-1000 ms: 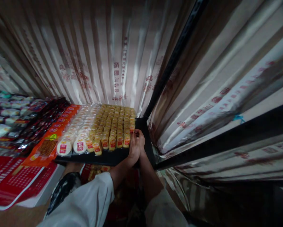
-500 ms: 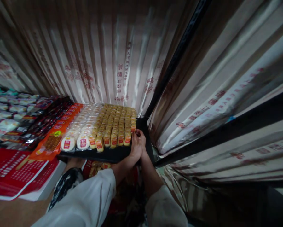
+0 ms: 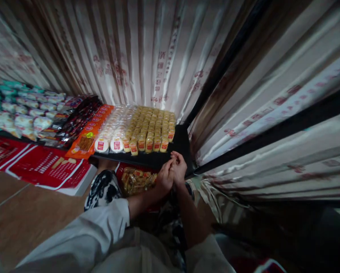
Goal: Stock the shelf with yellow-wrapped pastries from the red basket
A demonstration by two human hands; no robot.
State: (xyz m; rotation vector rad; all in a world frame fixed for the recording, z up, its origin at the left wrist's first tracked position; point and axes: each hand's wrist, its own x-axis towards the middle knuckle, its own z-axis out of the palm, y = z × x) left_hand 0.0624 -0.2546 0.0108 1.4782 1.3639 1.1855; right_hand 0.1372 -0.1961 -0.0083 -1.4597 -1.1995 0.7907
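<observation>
Touching hands: through the head camera, from a distance, I see my left hand [image 3: 164,177] and right hand [image 3: 180,168] together at the front edge of the black shelf [image 3: 183,140], near its right end.
Grip: pressed against each other, fingers bent; I cannot tell whether anything is pinched between the fingertips.
Yellow packs: wrapped and labelled, the yellow packs [image 3: 153,129] stand in tight rows toward the shelf's right end, just beyond my hands and apart from them.
Loose packs: below the shelf, left of my hands, loose packs [image 3: 134,182] of the same yellow lie in a heap, with red showing around them.
Shelf, leftward: white discs [image 3: 116,145], an orange pack [image 3: 87,132], glossy dark packs [image 3: 79,117], white packs [image 3: 41,123] and green packs [image 3: 13,85].
Red boxes: printed in white, the red boxes [image 3: 50,163] sit below the shelf's front, above a tiled floor [image 3: 13,204].
Clothing: pale sleeves [image 3: 102,223] and black-and-white trousers [image 3: 103,187].
Curtain: pleated, with reddish print, the curtain [image 3: 136,45] hangs behind the goods; a black post [image 3: 206,93] slants at the corner.
</observation>
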